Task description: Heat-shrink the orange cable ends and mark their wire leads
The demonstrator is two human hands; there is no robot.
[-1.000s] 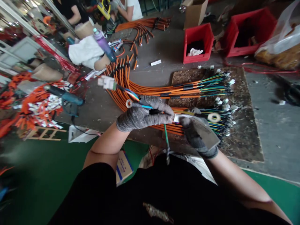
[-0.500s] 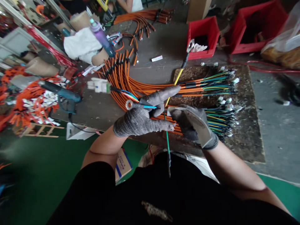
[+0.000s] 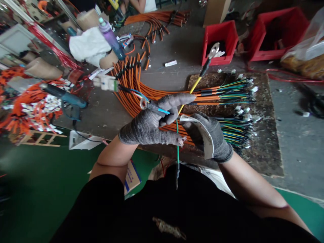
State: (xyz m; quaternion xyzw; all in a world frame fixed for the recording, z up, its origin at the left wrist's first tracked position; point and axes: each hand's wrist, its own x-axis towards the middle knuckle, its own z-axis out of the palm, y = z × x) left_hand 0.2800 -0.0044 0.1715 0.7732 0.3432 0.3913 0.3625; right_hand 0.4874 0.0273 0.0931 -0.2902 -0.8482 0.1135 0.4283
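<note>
My left hand [image 3: 157,121], in a grey glove, is closed round a wire bundle, with index finger and thumb stretched out. From it run a white connector [image 3: 105,83] at the left, a ring terminal [image 3: 143,103], a yellow wire [image 3: 195,84] with a metal lug [image 3: 214,50], and a green wire [image 3: 178,148] hanging down. My right hand [image 3: 207,135], also gloved, pinches a pale curved strip [image 3: 208,140] beside the bundle. Under both hands lie orange cables [image 3: 152,91] with thin wires and small white connectors at their right ends.
Two red bins [image 3: 219,42] stand at the back right. A purple bottle [image 3: 110,37], a white cloth [image 3: 87,45] and a heat gun [image 3: 64,97] are on the left. Part of another person [image 3: 141,5] shows at the top.
The metal lug has shifted slightly right, and the ring terminal has moved up and right. My right hand has turned a little, showing more of the pale strip. Both hands keep their grip.
</note>
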